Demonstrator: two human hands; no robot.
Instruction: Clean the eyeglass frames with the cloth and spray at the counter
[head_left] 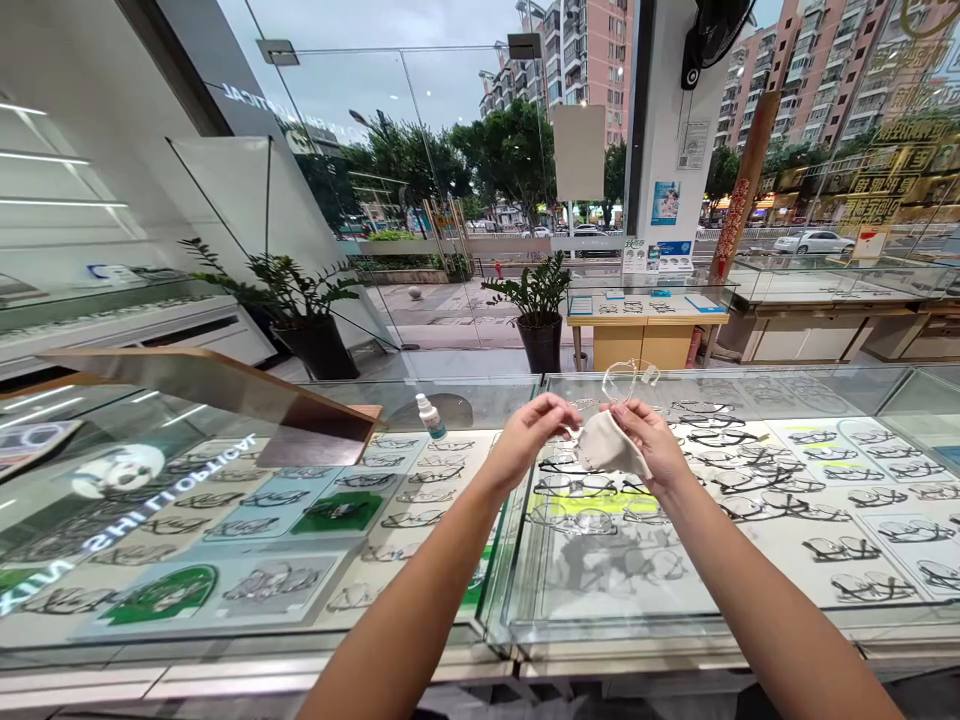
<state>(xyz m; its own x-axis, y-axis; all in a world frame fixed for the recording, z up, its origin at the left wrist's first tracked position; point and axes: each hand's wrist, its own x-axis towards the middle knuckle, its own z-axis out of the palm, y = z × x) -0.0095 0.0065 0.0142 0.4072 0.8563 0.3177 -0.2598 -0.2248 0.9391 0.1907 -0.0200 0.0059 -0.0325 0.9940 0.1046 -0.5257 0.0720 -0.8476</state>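
Both my hands are raised over the glass display case (517, 560). In my right hand (651, 440), a pale cleaning cloth (611, 447) is pinched and hangs down toward the left. Clear-framed eyeglasses (621, 381) rise above these fingers, with a small tag at their right side; the cloth and fingers hide part of them. My left hand (538, 432) is closed in a pinch at the left side of the eyeglasses and cloth, seemingly on a thin part of the frame. Behind my left hand, a white spray bottle (430, 416) stands on the glass top.
Rows of spectacle frames (765, 480) lie inside the case under the glass. A tilted wooden-edged stand (315, 440) rests on the left counter. Beyond are potted plants (540, 300), a small display table (646, 335) and large windows facing a street.
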